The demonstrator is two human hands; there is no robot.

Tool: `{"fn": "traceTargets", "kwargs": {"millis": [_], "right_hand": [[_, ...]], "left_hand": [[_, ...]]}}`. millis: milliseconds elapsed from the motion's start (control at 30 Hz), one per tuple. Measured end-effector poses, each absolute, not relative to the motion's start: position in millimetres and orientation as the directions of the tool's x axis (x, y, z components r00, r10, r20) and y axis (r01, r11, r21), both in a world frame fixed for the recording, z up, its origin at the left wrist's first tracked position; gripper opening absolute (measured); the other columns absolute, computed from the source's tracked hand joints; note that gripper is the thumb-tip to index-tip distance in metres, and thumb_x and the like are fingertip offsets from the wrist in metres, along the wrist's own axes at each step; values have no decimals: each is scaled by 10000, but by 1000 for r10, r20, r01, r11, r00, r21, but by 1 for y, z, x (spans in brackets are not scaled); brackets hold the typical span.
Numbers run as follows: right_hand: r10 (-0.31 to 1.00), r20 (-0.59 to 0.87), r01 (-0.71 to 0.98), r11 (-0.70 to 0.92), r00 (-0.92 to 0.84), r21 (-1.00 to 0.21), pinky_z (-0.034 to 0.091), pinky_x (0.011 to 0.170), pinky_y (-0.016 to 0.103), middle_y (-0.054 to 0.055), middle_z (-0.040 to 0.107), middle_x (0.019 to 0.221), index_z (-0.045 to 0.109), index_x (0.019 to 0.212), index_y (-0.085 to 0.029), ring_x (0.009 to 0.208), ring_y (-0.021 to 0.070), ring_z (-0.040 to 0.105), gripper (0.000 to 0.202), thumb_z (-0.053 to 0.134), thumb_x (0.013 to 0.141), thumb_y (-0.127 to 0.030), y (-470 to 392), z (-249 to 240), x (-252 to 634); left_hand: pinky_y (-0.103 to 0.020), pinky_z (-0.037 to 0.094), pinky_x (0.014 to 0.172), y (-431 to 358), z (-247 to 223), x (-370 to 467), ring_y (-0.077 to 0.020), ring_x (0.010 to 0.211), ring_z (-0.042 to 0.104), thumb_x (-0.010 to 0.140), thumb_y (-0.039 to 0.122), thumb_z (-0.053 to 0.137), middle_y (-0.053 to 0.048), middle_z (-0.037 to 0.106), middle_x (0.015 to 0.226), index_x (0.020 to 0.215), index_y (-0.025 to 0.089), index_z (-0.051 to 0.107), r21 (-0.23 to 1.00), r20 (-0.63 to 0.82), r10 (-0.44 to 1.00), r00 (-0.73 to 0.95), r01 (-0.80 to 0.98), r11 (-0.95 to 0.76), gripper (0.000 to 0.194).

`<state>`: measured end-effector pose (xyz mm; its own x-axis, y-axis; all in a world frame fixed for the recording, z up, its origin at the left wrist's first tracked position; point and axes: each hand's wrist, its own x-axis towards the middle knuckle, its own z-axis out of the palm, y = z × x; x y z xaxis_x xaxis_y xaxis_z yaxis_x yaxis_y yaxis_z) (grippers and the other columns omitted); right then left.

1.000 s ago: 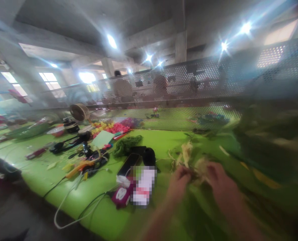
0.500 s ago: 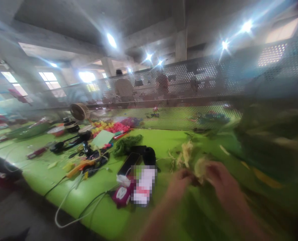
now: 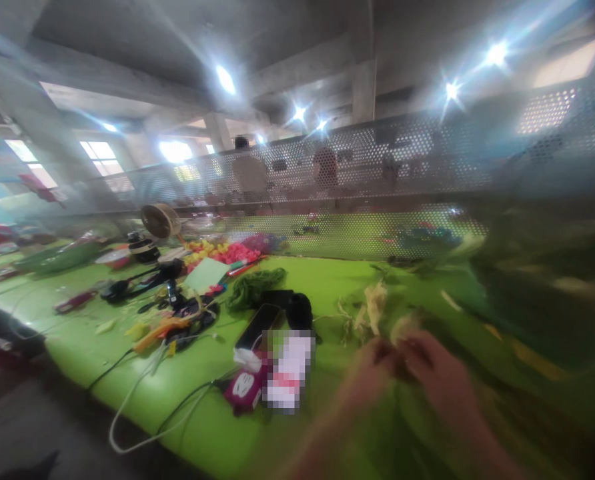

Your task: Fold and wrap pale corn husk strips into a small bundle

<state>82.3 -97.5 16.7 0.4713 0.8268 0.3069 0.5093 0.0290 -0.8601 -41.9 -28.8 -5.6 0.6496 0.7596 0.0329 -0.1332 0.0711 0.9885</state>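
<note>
Over the green tabletop, my left hand and my right hand meet with their fingertips close together. Both are closed in a pinch on a pale yellow-green tuft, which looks soft and fibrous; its exact kind is blurred. My fingers cover its lower part. Just behind them lies a crumpled pale yellow bundle with thin stringy ends. Farther right, a large dark green translucent bag bulges beside my right hand.
Left of my hands lie a phone, a black spool, a purple tissue pack and green yarn. An orange glue gun trails cables toward the table edge. A perforated metal screen stands along the back.
My left hand has moved slightly right and up, its fingertips now against those of my right hand. The tuft is more covered by my fingers. The view has shifted slightly.
</note>
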Motion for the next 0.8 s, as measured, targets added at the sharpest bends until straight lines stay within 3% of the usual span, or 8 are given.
{"fn": "traceTargets", "kwargs": {"millis": [133, 267, 367, 500, 600, 700, 800], "right_hand": [[842, 254, 492, -15, 475, -871, 475, 579, 252, -14, 720, 753, 643, 866, -251, 651, 180, 654, 254, 552, 827, -485, -99, 15, 78], [841, 218, 493, -65, 495, -868, 472, 599, 267, 2, 722, 800, 649, 881, -239, 685, 185, 648, 258, 554, 830, -474, -100, 21, 80], [870, 208, 518, -63, 448, -853, 490, 676, 289, 13, 730, 855, 661, 946, -238, 754, 197, 661, 257, 593, 797, -436, -101, 29, 87], [994, 83, 600, 21, 76, -800, 496, 680, 296, 10, 732, 834, 710, 807, -251, 738, 188, 659, 146, 632, 781, -371, -108, 32, 89], [981, -41, 625, 89, -190, -776, 491, 650, 282, -4, 727, 764, 724, 663, -260, 683, 175, 650, 54, 679, 690, -272, -116, 29, 76], [946, -122, 612, 92, -299, -786, 490, 641, 268, -2, 724, 746, 726, 649, -265, 685, 179, 652, 90, 661, 639, -204, -122, 23, 61], [956, -93, 655, 118, -278, -747, 489, 636, 260, -1, 730, 750, 718, 628, -267, 683, 180, 655, 125, 644, 605, -169, -123, 16, 55]], "left_hand": [[-297, 489, 661, -31, -11, -41, -134, 632, 562, 833, 310, 566, -9, 568, 719, 841, 162, 539, 983, 66, 774, 629, -175, 58, 150], [-256, 441, 615, -29, -4, -46, -112, 607, 521, 864, 281, 514, 9, 546, 692, 833, 170, 546, 997, 68, 777, 626, -59, -39, 119], [-240, 416, 600, -16, 0, -55, -103, 586, 498, 858, 280, 535, 28, 520, 644, 791, 178, 536, 996, 86, 846, 527, -53, -68, 122], [-238, 435, 582, 8, -2, -71, -104, 590, 505, 870, 351, 544, 16, 544, 689, 851, 171, 565, 989, 51, 931, 362, -147, 3, 182], [-222, 434, 577, 15, -3, -76, -99, 608, 510, 843, 414, 599, 11, 560, 699, 867, 167, 593, 983, -11, 945, 328, -171, 71, 248], [-213, 429, 570, 13, -2, -74, -97, 609, 509, 808, 465, 635, 13, 560, 691, 845, 167, 596, 973, -47, 938, 343, -196, 120, 303], [-211, 422, 562, 10, -2, -72, -95, 603, 501, 792, 471, 643, 19, 547, 689, 832, 171, 592, 965, -59, 933, 355, -218, 144, 307]]}}
